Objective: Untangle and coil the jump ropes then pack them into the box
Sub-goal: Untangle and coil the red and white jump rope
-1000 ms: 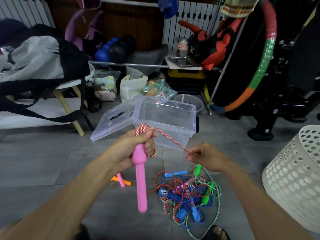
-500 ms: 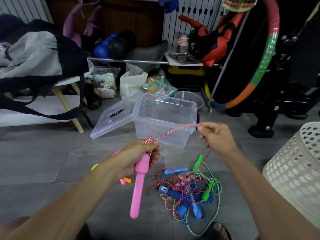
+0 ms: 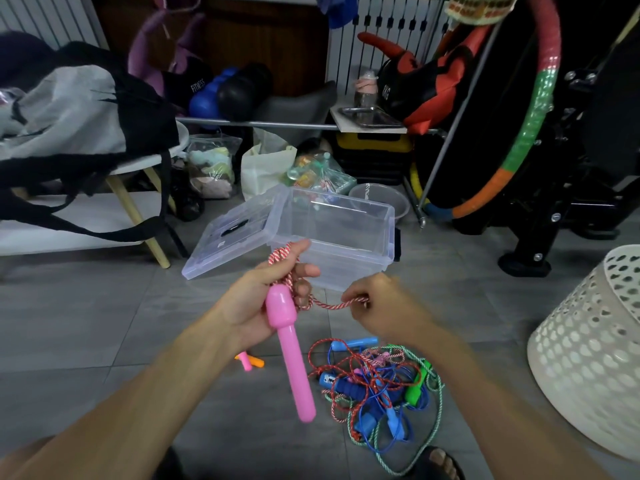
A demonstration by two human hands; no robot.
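My left hand (image 3: 256, 299) grips the top of a pink jump-rope handle (image 3: 291, 355) that hangs down, with loops of its red-and-white rope (image 3: 291, 268) wound round the fingers. A short stretch of that rope runs right to my right hand (image 3: 377, 303), which pinches it close beside the left hand. Behind both hands stands the clear plastic box (image 3: 360, 251), open, its lid (image 3: 228, 233) leaning at its left side. On the floor below my right arm lies a tangled pile of ropes (image 3: 381, 386) in red, blue and green with blue and green handles.
A small pink and orange handle piece (image 3: 249, 362) lies on the grey tiles left of the pile. A white perforated basket (image 3: 595, 341) stands at the right. A low white table with a bag (image 3: 79, 112), a hoop (image 3: 530, 116) and gym gear crowd the back. My sandalled foot (image 3: 436, 459) is near the pile.
My right hand has come down and left from beside the box's rim to just beside the left hand, shortening the rope between them. More rope loops sit round my left fingers.
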